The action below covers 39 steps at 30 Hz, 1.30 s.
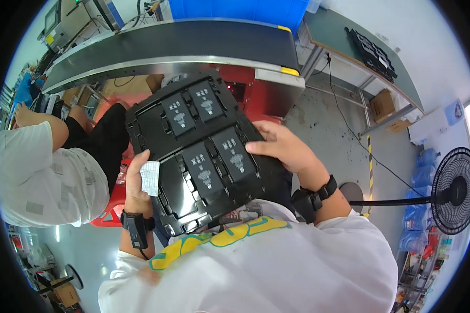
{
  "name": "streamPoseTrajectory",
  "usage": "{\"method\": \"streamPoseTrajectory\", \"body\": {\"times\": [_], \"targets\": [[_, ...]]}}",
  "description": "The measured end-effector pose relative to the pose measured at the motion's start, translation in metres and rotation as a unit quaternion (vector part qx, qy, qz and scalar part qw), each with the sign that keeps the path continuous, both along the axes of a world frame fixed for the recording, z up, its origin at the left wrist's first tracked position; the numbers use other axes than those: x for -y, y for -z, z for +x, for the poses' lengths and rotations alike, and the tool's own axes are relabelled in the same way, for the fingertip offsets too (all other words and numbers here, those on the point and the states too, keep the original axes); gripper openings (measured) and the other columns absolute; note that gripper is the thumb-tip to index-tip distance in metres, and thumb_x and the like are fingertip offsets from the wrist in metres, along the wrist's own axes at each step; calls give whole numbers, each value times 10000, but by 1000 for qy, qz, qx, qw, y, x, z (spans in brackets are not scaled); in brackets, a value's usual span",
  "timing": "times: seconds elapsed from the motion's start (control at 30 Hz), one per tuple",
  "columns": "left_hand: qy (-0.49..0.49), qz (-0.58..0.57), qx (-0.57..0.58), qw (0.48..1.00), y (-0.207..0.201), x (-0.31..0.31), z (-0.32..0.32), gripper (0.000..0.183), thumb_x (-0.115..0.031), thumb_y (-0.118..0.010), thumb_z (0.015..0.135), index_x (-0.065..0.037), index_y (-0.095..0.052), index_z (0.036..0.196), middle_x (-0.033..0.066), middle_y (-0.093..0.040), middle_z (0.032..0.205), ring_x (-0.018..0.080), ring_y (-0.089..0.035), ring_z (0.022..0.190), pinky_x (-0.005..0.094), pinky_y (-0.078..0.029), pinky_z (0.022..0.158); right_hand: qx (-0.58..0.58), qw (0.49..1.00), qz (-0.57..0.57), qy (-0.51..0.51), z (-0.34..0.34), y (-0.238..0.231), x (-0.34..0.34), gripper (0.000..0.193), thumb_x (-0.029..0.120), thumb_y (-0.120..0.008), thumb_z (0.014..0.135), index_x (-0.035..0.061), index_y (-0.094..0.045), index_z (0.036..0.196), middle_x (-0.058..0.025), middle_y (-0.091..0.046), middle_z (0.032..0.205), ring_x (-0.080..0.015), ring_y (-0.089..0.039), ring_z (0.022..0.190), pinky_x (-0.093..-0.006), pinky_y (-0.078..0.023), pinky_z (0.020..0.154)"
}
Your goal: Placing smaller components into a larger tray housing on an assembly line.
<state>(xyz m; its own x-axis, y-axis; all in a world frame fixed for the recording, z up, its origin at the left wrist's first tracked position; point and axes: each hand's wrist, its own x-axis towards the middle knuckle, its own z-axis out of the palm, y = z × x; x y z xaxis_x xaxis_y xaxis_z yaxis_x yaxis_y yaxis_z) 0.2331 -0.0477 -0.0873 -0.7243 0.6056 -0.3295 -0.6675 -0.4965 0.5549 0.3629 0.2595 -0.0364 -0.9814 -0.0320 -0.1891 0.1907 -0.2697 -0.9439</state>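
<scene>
Clasping, with left grip (pixel 136 180) and right grip (pixel 282 146) on opposite sides, the black tray (pixel 195 140) at frame centre, probably for balance and to leave four panels (pixel 202 172) in view. Showing a white slip (pixel 150 179) by the left grip; facing the conveyor (pixel 183 46), upper centre.

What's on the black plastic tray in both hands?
Four flat black rectangular panels with white print; white paper label at the tray's left edge. Covered: edges under left hand and right hand.
</scene>
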Motion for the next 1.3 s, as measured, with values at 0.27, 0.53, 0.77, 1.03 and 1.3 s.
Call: {"method": "streamPoseTrajectory", "body": {"times": [0.27,0.53,0.77,1.03,1.3], "targets": [[34,-3,-8,999,2,5,2,271,-102,-570,858,23,-595,1097,154,-675,995,282,-684,836,386,-579,756,47,975,213,38,-3,-23,-3,383,228,-658,855,-78,-572,1069,-81,-650,897,-110,-621,767,-244,-507,693],[-5,47,-13,999,7,5,-4,351,-121,-541,862,22,-543,1182,179,-640,1085,318,-656,935,432,-551,831,-107,980,-165,-1,24,5,-5,710,453,-569,878,-45,-375,1345,-130,-505,1291,-193,-508,1168,-360,-431,967],[-1,72,-95,993,-41,-54,1,332,-150,-509,884,78,-562,1119,214,-654,1031,321,-677,865,410,-574,783,-64,966,-249,15,51,-13,25,654,212,-593,880,89,-253,1425,-106,-386,1401,-271,-419,1264,-473,-376,1009],[104,64,-138,983,-90,-165,9,140,-104,-615,844,-37,-624,966,56,-670,863,170,-666,744,309,-546,679,-148,936,-219,231,81,-50,-1,613,243,-572,899,52,-285,1405,-103,-431,1372,-247,-439,1259,-406,-380,1021],[344,194,-188,899,-134,-295,36,337,-187,-582,912,-2,-525,1188,101,-609,1116,209,-608,1021,370,-498,871,-211,852,-154,453,126,-81,-70,512,61,-553,809,-5,-430,1302,-135,-538,1265,-268,-536,1160,-403,-419,1011]]}}
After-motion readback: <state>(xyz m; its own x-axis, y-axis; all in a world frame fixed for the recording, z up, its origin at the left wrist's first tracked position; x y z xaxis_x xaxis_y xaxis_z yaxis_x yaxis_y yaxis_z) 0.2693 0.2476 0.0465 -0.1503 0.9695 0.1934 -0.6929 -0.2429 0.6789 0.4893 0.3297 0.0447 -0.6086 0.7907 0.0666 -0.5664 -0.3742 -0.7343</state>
